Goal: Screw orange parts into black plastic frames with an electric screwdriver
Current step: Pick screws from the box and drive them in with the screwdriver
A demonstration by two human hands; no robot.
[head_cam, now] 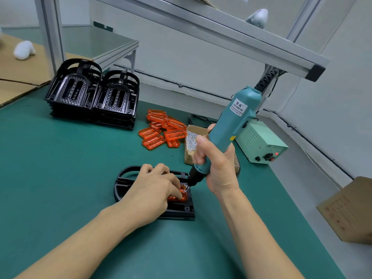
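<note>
Right hand (218, 166) is gripping the electric screwdriver (231, 129), left hand (153, 190) fingers curled, pinning the orange part (182, 195) in the black frame (181, 210); bit is sitting just beside the fingertips, risking slipping off the screw.

Both forearms were bare up to the frame edge, no sleeves showing; the left hand (153, 190) and right hand (218, 166) wore no gloves, rings or watch.

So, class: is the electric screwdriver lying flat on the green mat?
No, the right hand holds the electric screwdriver tilted, tip down at the orange part.
</note>
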